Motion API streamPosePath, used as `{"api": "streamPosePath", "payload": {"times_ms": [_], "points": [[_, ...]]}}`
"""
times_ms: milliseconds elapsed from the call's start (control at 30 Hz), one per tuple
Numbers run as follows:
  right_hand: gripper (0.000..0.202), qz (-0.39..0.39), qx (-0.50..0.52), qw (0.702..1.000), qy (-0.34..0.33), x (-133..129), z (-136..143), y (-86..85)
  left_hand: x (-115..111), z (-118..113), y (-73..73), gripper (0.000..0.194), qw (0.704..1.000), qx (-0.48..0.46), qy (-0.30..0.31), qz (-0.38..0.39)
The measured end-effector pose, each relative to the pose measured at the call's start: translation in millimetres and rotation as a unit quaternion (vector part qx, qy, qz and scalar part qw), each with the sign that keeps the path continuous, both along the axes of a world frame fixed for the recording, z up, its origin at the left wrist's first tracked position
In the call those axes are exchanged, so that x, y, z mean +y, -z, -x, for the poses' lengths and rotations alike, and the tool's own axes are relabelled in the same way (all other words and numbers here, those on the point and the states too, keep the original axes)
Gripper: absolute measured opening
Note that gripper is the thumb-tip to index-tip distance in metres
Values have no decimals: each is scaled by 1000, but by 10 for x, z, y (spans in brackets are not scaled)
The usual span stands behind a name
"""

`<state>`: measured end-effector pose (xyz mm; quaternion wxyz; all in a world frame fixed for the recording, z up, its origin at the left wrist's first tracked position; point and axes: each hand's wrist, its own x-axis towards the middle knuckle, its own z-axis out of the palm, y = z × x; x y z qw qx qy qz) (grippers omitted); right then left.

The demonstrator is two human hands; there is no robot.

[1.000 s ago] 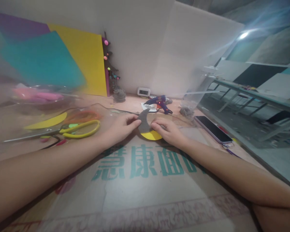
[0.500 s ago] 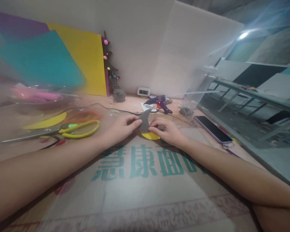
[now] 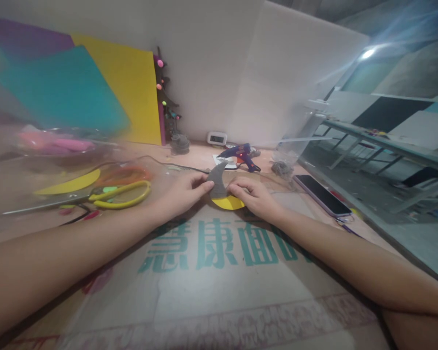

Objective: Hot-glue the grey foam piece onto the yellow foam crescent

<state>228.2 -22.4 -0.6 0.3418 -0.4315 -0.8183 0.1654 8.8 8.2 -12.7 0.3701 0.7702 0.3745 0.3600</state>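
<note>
Between my hands is a curved, pointed grey crescent piece (image 3: 217, 183), its tip directed up and away from me. A rounded yellow piece (image 3: 227, 203) shows beneath its lower edge; whether the two are joined I cannot tell. The thumb of my left hand (image 3: 194, 188) presses on the grey piece's left side, fingers curled behind it. My right hand (image 3: 251, 193) has its thumb and fingers closed at the right end of the yellow piece, close to the grey one. Just beyond lies a dark blue glue gun (image 3: 241, 153) with a lit red light.
On the left are yellow-handled scissors (image 3: 120, 195), a yellow cut-out (image 3: 71, 183) and a plastic bag with pink items (image 3: 58, 143). A phone (image 3: 323, 195) lies at right. A small clock (image 3: 217, 138) and coloured sheets (image 3: 127, 92) stand at the back. A cord crosses the table.
My right hand has moved slightly right, and more of the yellow piece shows. The grey crescent has shifted a little left. My left hand stays nearly in place.
</note>
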Motion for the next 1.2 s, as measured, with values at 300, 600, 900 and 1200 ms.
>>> {"api": "streamPosePath", "payload": {"times_ms": [300, 600, 900, 1200], "points": [[16, -22, -3, 1000, -3, 14, 7, 33, 12, 11, 10, 34, 1000, 9, 13, -24], [17, -35, -12, 999, -17, 20, 6, 29, 16, 15, 10, 37, 999, 19, 20, -28], [15, -6, -12, 1000, -3, 3, 10, 18, -33, 12, -16, 28, 999, 10, 21, -36], [20, -40, -25, 998, -44, 5, 7, 37, -89, -4, -73, 25, 994, 70, 14, -85]]}}
